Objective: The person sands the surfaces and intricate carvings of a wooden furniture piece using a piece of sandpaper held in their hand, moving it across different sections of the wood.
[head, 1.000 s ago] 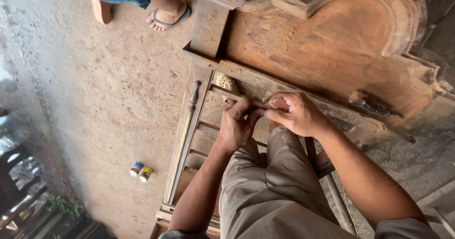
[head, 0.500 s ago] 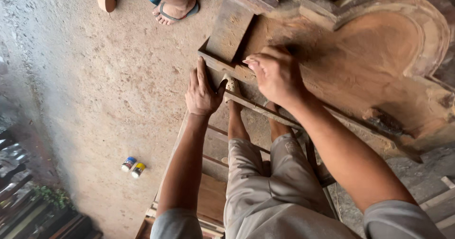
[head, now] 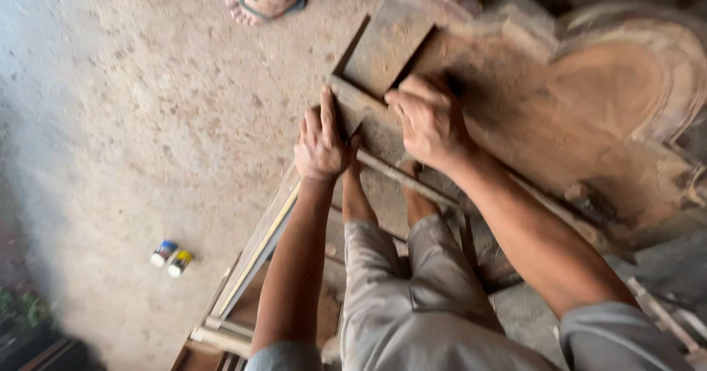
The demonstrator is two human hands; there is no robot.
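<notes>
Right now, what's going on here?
A person is bent over a large carved wooden panel lying on the ground. The left hand lies flat on the frame rail; the right hand presses on the wood beside it, blurred, so its grip is unclear. Two small cans stand on the dirt floor. Another person's sandalled foot is nearby.
</notes>
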